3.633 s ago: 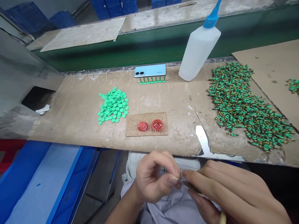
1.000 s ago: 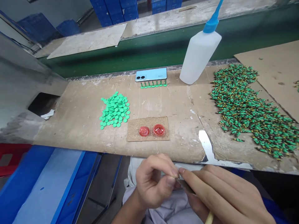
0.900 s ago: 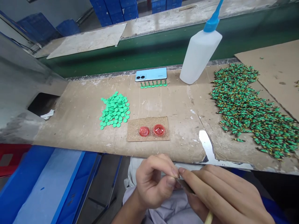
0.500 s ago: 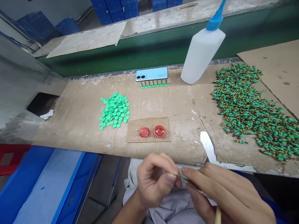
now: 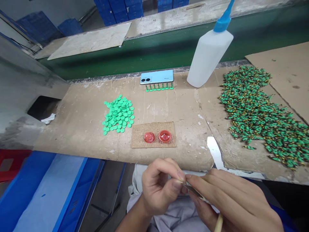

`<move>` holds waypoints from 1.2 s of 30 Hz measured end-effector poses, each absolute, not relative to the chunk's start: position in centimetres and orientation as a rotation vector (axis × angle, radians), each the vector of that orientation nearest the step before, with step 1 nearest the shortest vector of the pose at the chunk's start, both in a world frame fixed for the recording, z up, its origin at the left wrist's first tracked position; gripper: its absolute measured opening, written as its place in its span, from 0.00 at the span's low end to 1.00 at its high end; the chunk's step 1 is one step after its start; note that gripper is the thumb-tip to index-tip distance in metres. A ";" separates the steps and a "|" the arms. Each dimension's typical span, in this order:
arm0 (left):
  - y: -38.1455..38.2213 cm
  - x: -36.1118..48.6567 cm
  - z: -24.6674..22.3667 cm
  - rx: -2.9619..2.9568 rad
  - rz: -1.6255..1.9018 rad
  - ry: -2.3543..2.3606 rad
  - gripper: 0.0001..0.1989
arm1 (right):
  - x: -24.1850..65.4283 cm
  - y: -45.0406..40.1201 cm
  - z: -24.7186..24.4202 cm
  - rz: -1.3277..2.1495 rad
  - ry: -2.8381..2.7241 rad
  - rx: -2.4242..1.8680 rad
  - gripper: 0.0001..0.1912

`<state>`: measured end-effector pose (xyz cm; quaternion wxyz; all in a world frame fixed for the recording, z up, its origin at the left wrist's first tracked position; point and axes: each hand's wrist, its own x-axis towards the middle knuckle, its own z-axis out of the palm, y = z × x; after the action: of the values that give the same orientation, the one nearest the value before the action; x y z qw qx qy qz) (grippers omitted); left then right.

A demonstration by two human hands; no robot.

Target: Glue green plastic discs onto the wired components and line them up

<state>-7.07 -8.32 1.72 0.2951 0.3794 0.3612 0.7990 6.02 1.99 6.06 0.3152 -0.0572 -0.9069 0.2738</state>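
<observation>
In front of my lap, my left hand [image 5: 163, 187] is closed in a pinch, thumb against forefinger; whatever sits between those fingertips is hidden. My right hand [image 5: 231, 199] is wrapped round a thin flat metal tool [image 5: 196, 192], its tip reaching the left fingertips. A pale wooden stick [image 5: 219, 222] also shows under the right hand; I cannot tell whether it joins the metal tool. Just beyond my hands, a small brown board [image 5: 138, 137] lies on the bench, carrying a flat red piece [image 5: 149, 137] and a red cap [image 5: 164, 136] with shiny liquid inside.
Green discs [image 5: 119, 114] lie heaped on the left. Several tiny figures on green bases [image 5: 158, 87] stand before a light-blue phone [image 5: 156, 76]. A white bottle [image 5: 209, 56] with blue nozzle stands behind. Tiny green-and-black figures [image 5: 263, 112] are piled right. A blue crate [image 5: 43, 193] is lower left.
My right hand has shifted slightly left, bringing the metal tool's tip in against the left fingertips. The wooden stick has tilted and moved left. Things on the bench have not moved.
</observation>
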 end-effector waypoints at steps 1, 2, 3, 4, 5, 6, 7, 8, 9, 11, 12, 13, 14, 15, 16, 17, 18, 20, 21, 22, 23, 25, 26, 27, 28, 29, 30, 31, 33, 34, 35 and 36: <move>-8.3 -7.1 1.7 1.009 2.125 0.960 0.04 | 6.0 2.0 6.0 0.713 -2.390 -0.153 0.10; -8.4 -7.1 1.7 1.008 2.126 0.958 0.04 | 6.0 2.0 6.0 0.699 -2.384 -0.154 0.10; -8.4 -7.1 1.7 1.004 2.129 0.953 0.04 | 5.9 2.0 5.9 0.687 -2.379 -0.151 0.10; -8.4 -7.1 1.7 1.001 2.130 0.948 0.04 | 5.9 2.0 5.9 0.679 -2.376 -0.150 0.10; -8.4 -7.0 1.7 0.998 2.133 0.945 0.04 | 5.8 2.0 5.9 0.672 -2.371 -0.152 0.10; -8.4 -7.0 1.7 0.991 2.138 0.944 0.04 | 5.7 2.0 5.9 0.669 -2.368 -0.158 0.10; -8.4 -7.0 1.7 0.987 2.140 0.944 0.04 | 5.7 1.9 5.9 0.670 -2.372 -0.166 0.10; -8.4 -7.0 1.7 0.986 2.141 0.945 0.04 | 5.7 1.9 6.0 0.671 -2.372 -0.169 0.10; -8.4 -7.0 1.7 0.986 2.142 0.945 0.04 | 5.7 1.9 5.9 0.670 -2.372 -0.175 0.10; -8.4 -7.0 1.7 0.988 2.137 0.946 0.04 | 5.8 1.8 5.8 0.656 -2.362 -0.173 0.09; -8.4 -7.0 1.7 0.990 2.132 0.947 0.04 | 5.8 1.7 5.7 0.650 -2.361 -0.174 0.09; -8.4 -7.0 1.7 0.992 2.129 0.950 0.04 | 5.9 1.7 5.7 0.642 -2.360 -0.174 0.09; -8.4 -7.0 1.7 0.991 2.128 0.955 0.04 | 6.0 1.6 5.6 0.638 -2.361 -0.177 0.09; -8.4 -7.0 1.7 0.991 2.128 0.963 0.04 | 6.0 1.6 5.5 0.639 -2.366 -0.179 0.10; -8.4 -7.0 1.7 0.993 2.128 0.972 0.04 | 6.1 1.6 5.4 0.644 -2.368 -0.183 0.10; -8.4 -7.0 1.7 0.994 2.131 0.980 0.04 | 6.1 1.5 5.4 0.652 -2.369 -0.188 0.10; -8.4 -7.1 1.8 0.997 2.132 0.987 0.04 | 6.1 1.5 5.4 0.660 -2.367 -0.189 0.11; -8.4 -7.1 1.8 1.004 2.130 0.997 0.03 | 6.0 1.5 5.5 0.683 -2.366 -0.199 0.11; -8.4 -7.1 1.8 1.006 2.128 0.999 0.03 | 5.9 1.5 5.5 0.696 -2.370 -0.205 0.11; -8.4 -7.1 1.9 1.006 2.127 1.000 0.03 | 5.9 1.5 5.5 0.708 -2.371 -0.208 0.11; -8.4 -7.2 1.9 1.006 2.126 1.001 0.03 | 5.9 1.5 5.5 0.722 -2.377 -0.212 0.12; -8.4 -7.2 1.9 1.008 2.126 1.003 0.03 | 5.9 1.5 5.4 0.747 -2.389 -0.227 0.12; -8.5 -7.2 1.8 1.010 2.127 1.003 0.03 | 6.0 1.5 5.4 0.756 -2.391 -0.228 0.12; -8.5 -7.3 1.8 1.015 2.126 1.003 0.03 | 6.0 1.4 5.4 0.764 -2.391 -0.229 0.12; -8.5 -7.3 1.7 1.017 2.126 1.004 0.03 | 6.0 1.4 5.3 0.772 -2.391 -0.232 0.12; -8.5 -7.3 1.7 1.020 2.127 1.004 0.03 | 6.1 1.4 5.3 0.779 -2.393 -0.233 0.12; -8.6 -7.3 1.6 1.020 2.128 1.004 0.03 | 6.0 1.4 5.3 0.783 -2.391 -0.232 0.12; -8.6 -7.3 1.6 1.019 2.130 1.005 0.03 | 6.0 1.3 5.3 0.791 -2.393 -0.231 0.12; -8.6 -7.4 1.6 1.020 2.127 1.011 0.03 | 5.8 1.3 5.4 0.798 -2.383 -0.239 0.11; -8.6 -7.4 1.6 1.021 2.125 1.016 0.03 | 5.8 1.3 5.5 0.803 -2.380 -0.244 0.10; -8.6 -7.4 1.7 1.022 2.124 1.022 0.03 | 5.7 1.2 5.6 0.807 -2.373 -0.250 0.10; -8.6 -7.3 1.7 1.022 2.123 1.028 0.03 | 5.6 1.3 5.6 0.810 -2.366 -0.257 0.09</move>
<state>-7.35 -8.57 1.71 0.2814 0.3814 0.3838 0.7925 5.57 1.25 5.62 0.3084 -0.0971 -0.8952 0.3066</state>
